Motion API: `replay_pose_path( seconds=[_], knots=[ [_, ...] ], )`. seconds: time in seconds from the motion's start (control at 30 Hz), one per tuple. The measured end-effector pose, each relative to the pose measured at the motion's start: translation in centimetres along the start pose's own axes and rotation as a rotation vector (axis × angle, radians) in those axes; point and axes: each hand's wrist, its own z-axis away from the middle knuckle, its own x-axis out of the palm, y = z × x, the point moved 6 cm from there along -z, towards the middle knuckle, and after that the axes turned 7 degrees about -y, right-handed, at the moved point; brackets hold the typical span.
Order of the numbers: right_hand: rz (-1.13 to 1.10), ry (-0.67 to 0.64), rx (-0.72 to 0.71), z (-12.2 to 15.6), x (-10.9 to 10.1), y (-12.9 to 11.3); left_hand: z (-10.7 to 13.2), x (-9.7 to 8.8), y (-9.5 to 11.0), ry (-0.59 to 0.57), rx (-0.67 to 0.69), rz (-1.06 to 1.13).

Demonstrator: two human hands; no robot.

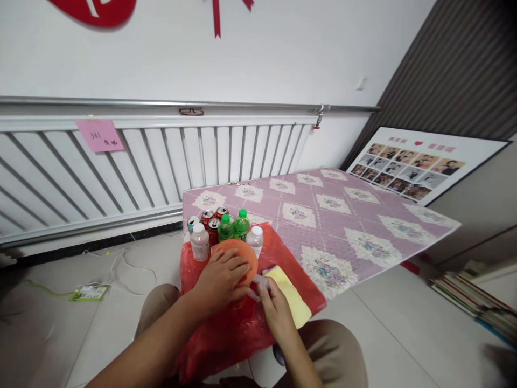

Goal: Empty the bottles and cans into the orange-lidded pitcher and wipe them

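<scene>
A purple flowery table [335, 215] stands by a white radiator [121, 161]. The left hand [220, 280] holds the orange bowl [244, 252]. Just beside it, the right hand [274, 310] pinches a small clear thing [258, 281].

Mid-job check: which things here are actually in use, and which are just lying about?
In use: left hand on orange bowl; right hand pinching small clear piece; yellow cloth; red plastic sheet.
Lying about: drink bottles, cans, photo board, books, power strip, pink note.

The left hand [220, 280] rests on an orange bowl [243, 251]; the right hand [275, 308] lies beside a yellow cloth [294, 300].
</scene>
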Motion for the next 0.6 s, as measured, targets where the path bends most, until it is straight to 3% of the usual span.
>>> replay_pose_path(
  seconds=[0.27,0.47,0.6],
  knots=[
    [0.065,0.002,-0.027,-0.1,0.2,-0.3,0.4,0.8,-0.5,0.043,0.089,-0.031],
    [0.062,-0.011,-0.037,-0.1,0.4,0.0,0.3,-1.8,-0.5,-0.047,0.031,0.151],
    [0.071,0.002,-0.069,-0.2,0.4,0.0,-1.4,-3.1,-1.1,-0.063,-0.131,0.084]
  ],
)
